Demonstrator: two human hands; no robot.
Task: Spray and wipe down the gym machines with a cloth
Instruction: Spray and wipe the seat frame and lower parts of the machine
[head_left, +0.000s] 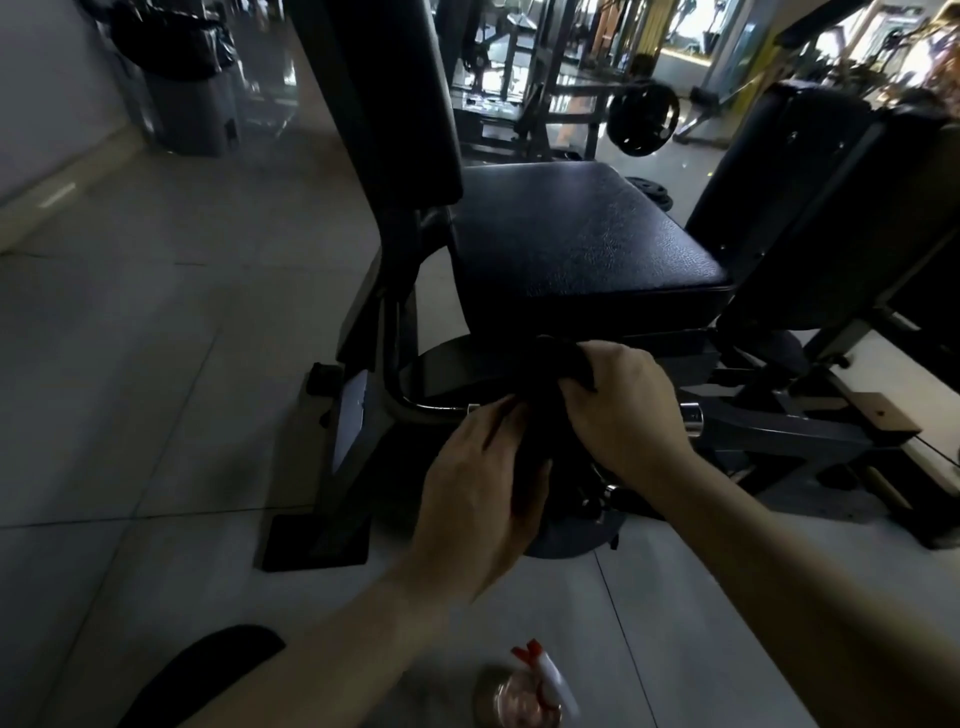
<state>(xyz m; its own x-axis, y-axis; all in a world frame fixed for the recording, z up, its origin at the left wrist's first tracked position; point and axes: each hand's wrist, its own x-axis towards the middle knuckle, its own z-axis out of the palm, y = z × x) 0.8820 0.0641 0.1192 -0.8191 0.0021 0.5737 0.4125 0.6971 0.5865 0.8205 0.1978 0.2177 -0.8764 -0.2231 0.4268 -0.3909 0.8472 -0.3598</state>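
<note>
Left hand (483, 483) and right hand (623, 410) both grip the dark cloth (566, 361), fingers curled, just below the seat pad's (582, 234) front edge; best folded flat before wiping; spray bottle (524, 693) on floor nearby.

Tiled floor (130, 374) open left of machine (395, 291). Seat pad (582, 234) boxed between upright back pad (405, 93), left, and second pad (810, 208), right; top open from front. Low obstacles: frame foot (317, 540), spray bottle (537, 686) on floor.
</note>
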